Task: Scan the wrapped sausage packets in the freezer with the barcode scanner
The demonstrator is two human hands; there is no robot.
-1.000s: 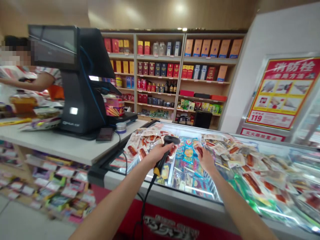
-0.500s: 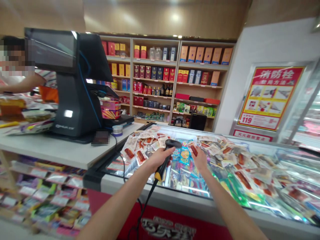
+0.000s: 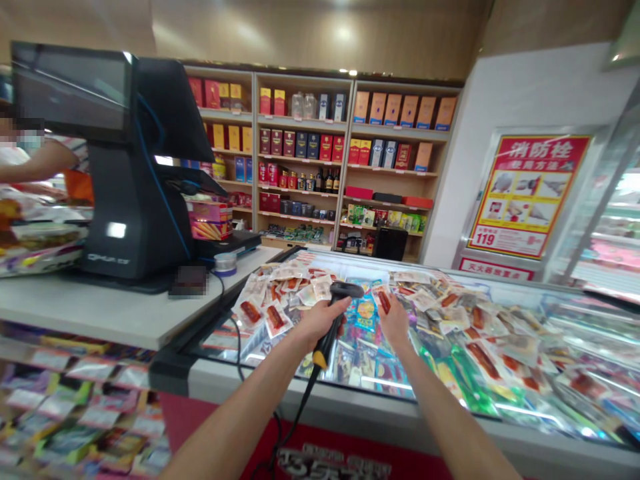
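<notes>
My left hand point(image 3: 323, 317) is wrapped round the handle of a black and yellow barcode scanner point(image 3: 345, 291), its head pointing right and its cable hanging down. In my right hand point(image 3: 395, 321) a small clear packet of reddish-brown sausage point(image 3: 383, 299) is pinched, close to the scanner's head. Both hands are above the glass top of a chest freezer point(image 3: 370, 383). Similar sausage packets point(image 3: 276, 317) lie heaped on the glass to the left, and a larger spread of packets point(image 3: 483, 360) covers the right side.
A black checkout terminal point(image 3: 135, 220) stands on a white counter point(image 3: 135, 313) at left, with a round clear container point(image 3: 225, 263) near its edge. Behind it a person's arm point(image 3: 37, 163) shows. Shelves of boxes and bottles point(image 3: 300, 147) line the back wall. Snack racks point(image 3: 85, 400) fill the lower left.
The view has turned slightly to the right, so the terminal and shelves sit further left. Both hands keep their hold, the scanner and packet staying close together.
</notes>
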